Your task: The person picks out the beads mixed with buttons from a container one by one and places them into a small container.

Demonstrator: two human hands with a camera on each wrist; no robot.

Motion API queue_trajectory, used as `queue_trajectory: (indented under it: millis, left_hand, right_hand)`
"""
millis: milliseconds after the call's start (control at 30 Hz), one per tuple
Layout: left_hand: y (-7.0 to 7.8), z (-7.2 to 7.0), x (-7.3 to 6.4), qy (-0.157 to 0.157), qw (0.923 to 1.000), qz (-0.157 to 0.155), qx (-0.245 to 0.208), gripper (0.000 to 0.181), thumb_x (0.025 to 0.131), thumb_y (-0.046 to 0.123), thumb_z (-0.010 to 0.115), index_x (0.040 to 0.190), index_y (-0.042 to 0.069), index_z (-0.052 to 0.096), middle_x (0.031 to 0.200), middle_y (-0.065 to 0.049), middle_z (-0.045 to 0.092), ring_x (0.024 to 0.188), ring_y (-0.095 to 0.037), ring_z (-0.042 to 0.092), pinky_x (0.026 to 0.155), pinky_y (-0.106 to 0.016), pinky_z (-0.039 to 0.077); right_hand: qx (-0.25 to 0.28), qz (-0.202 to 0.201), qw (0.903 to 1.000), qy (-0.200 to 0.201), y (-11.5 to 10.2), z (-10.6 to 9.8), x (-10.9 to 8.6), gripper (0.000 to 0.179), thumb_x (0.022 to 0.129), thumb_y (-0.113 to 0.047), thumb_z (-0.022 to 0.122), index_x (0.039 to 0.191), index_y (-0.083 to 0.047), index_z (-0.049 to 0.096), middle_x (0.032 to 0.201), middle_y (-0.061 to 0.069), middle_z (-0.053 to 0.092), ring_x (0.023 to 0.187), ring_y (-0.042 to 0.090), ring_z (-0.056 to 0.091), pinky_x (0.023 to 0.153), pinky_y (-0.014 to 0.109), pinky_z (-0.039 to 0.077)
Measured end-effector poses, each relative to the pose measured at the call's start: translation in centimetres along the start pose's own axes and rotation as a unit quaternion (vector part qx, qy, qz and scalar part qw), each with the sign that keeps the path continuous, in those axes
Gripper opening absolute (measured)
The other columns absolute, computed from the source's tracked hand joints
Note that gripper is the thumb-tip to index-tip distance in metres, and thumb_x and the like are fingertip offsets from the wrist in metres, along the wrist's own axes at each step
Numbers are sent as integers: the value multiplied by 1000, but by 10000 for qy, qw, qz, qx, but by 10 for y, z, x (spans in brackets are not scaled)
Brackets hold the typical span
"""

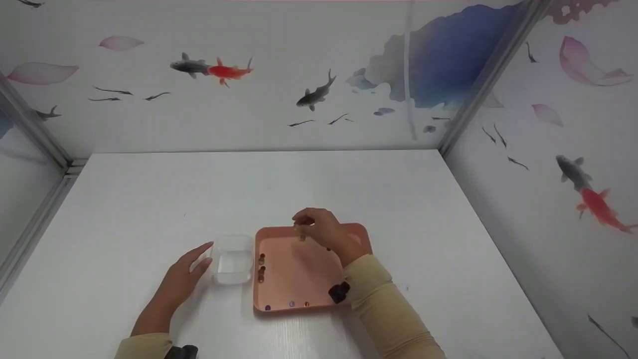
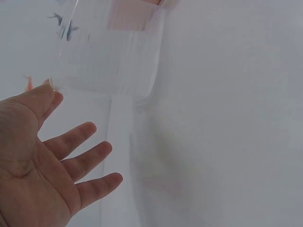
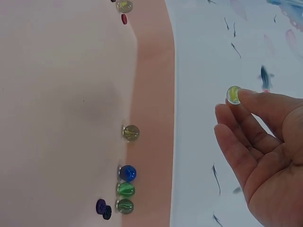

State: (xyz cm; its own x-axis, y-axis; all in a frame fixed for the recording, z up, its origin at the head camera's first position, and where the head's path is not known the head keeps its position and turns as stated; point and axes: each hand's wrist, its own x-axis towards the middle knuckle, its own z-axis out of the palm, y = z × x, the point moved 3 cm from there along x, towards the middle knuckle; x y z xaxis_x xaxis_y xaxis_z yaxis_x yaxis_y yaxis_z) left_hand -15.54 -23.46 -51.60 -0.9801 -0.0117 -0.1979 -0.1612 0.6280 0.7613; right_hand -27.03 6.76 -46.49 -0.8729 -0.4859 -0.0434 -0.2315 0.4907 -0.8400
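Observation:
My right hand [image 1: 326,232] pinches a clear glass marble with a yellow swirl [image 3: 233,95] between thumb and fingertips, above the far rim of a pink-orange tray [image 1: 299,274]. Just below it in the tray lies another yellowish marble [image 3: 131,133]. A blue marble [image 3: 127,173] and two green marbles [image 3: 126,189] line the same side, with dark buttons [image 3: 101,206] beside them. Left of the tray stands a clear plastic container [image 1: 234,244]. My left hand [image 1: 182,279] is at the container's left side, fingers spread, the thumb and a fingertip at its edge in the left wrist view.
Several marbles or buttons [image 1: 261,259] lie along the tray's left side, and small round pieces [image 1: 292,303] along its near edge. The white table [image 1: 149,199] meets printed walls [image 1: 259,114] at the back and right.

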Motion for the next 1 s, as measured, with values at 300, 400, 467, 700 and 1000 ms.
queue_trajectory:
  millis: [300, 400, 467, 700, 1000]
  left_hand:
    - [0, -1, -4, 21, 10000, -92, 17, 54, 104, 37, 44, 151, 15, 33, 156, -20, 26, 143, -45, 19, 113, -61, 19]
    - [0, -1, -4, 31, 9999, -124, 45, 54, 104, 38, 43, 151, 15, 33, 156, -20, 26, 143, -45, 19, 112, -62, 19]
    - [0, -1, -4, 40, 9999, -137, 70, 55, 103, 41, 43, 151, 15, 33, 156, -20, 26, 142, -45, 19, 112, -62, 19]
    - [-1, 1, -2, 54, 9999, -96, 118, 55, 103, 39, 44, 151, 15, 33, 155, -21, 27, 142, -46, 19, 112, -62, 19]
    - [1, 2, 1, -62, 9999, -48, 97, 55, 104, 38, 43, 152, 15, 32, 156, -22, 25, 142, -47, 20, 111, -64, 20]
  right_hand:
    - [115, 37, 9999, -6, -7, 14, 4, 23, 96, -11, 61, 118, -6, 65, 103, 7, 66, 91, 31, 65, 80, 45, 56]
    - [68, 190, 9998, 8, -10, 20, 5, 22, 95, -13, 62, 117, -10, 67, 103, 3, 66, 92, 22, 64, 79, 37, 56]
    - [152, 369, 9992, 6, -12, 24, 5, 21, 95, -14, 63, 116, -14, 67, 102, 0, 66, 94, 19, 64, 82, 36, 55]
    - [253, 462, 9986, -41, -21, 34, 6, 20, 95, -16, 63, 115, -17, 68, 102, -4, 65, 95, 16, 62, 84, 34, 55]
    - [262, 333, 9990, -129, -29, 41, 5, 23, 95, -17, 64, 117, -11, 67, 104, -4, 65, 98, 12, 62, 83, 30, 54]
